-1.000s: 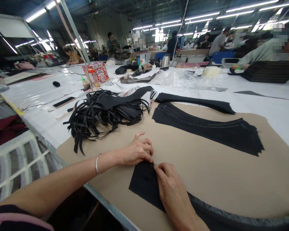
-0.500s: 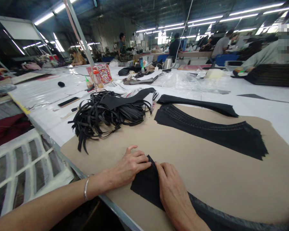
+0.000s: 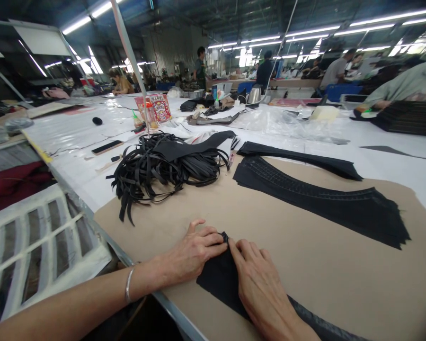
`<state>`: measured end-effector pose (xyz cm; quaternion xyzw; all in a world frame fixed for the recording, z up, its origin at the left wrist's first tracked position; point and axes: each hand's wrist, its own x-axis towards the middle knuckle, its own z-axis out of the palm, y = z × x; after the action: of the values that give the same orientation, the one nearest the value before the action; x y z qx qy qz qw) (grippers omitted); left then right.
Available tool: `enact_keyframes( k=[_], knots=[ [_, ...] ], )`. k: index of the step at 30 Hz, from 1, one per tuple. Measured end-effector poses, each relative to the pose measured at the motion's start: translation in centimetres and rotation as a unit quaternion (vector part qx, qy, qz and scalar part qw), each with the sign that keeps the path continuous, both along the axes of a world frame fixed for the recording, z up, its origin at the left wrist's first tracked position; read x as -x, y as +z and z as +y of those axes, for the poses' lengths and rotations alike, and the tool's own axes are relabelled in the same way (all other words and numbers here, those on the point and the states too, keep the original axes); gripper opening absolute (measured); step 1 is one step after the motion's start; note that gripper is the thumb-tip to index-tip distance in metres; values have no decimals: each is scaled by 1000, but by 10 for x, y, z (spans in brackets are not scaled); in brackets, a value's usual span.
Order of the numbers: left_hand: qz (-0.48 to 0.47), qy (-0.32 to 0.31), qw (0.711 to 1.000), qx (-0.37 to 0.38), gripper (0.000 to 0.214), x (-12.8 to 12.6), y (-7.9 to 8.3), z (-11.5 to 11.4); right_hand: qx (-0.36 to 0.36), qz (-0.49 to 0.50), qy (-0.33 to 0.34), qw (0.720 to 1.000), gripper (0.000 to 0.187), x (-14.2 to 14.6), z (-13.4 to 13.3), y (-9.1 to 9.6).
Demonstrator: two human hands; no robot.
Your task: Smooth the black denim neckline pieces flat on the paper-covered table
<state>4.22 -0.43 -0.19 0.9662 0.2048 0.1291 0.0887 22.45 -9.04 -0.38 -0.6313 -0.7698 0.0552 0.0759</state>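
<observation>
A black fabric piece (image 3: 216,282) lies on the brown cardboard sheet (image 3: 305,255) near the table's front edge. My left hand (image 3: 191,251) rests on its left edge, fingers curled and pinching the top corner. My right hand (image 3: 255,279) lies on the piece from the right, its fingertips pressed at the same corner beside the left fingers. A silver bracelet (image 3: 128,284) sits on my left wrist.
A tangled heap of black strips (image 3: 163,166) lies left of centre. A stack of curved black fabric pieces (image 3: 323,199) lies right of it. Behind are a red printed packet (image 3: 156,108), bottles, clear plastic sheet (image 3: 284,118). A white crate (image 3: 31,241) stands at left. Other people work at far tables.
My left hand slid toward me along the piece's left edge and now pinches the top corner, which has lifted slightly. My view shifted a little; the right hand stayed on the fabric.
</observation>
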Motion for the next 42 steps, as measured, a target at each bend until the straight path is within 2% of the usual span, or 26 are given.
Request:
enact_keyframes(
  k=[5,14,18,21,23,27,30,33,37,42],
  knots=[
    [7,-2,1000,2,38,0,1,-2,20,-1,9,1000,47,2,6,6],
    [15,-11,1000,-10,37,2,-4,-4,50,-11,7,999,51,4,10,12],
    [29,-21,999,-22,36,2,-4,-6,36,-15,-7,999,52,12,16,14],
    [33,-19,999,-25,37,2,-3,-8,27,15,-28,999,49,13,25,19],
    [34,-11,999,-34,38,2,-3,-10,29,72,-50,996,50,6,27,23],
    [30,-2,999,-42,39,1,-2,-13,62,199,-84,974,50,-22,10,25],
    [15,16,1000,-22,38,0,-1,-15,78,182,-95,976,42,-35,-11,24],
    [-32,57,998,3,33,-7,2,-19,71,151,-96,981,29,-34,-23,24],
    [-85,123,988,21,15,-30,13,-26,68,156,-92,981,13,-31,-23,24],
    [-23,35,995,93,30,-61,23,-31,71,192,-98,974,14,-38,-25,20]
  ],
)
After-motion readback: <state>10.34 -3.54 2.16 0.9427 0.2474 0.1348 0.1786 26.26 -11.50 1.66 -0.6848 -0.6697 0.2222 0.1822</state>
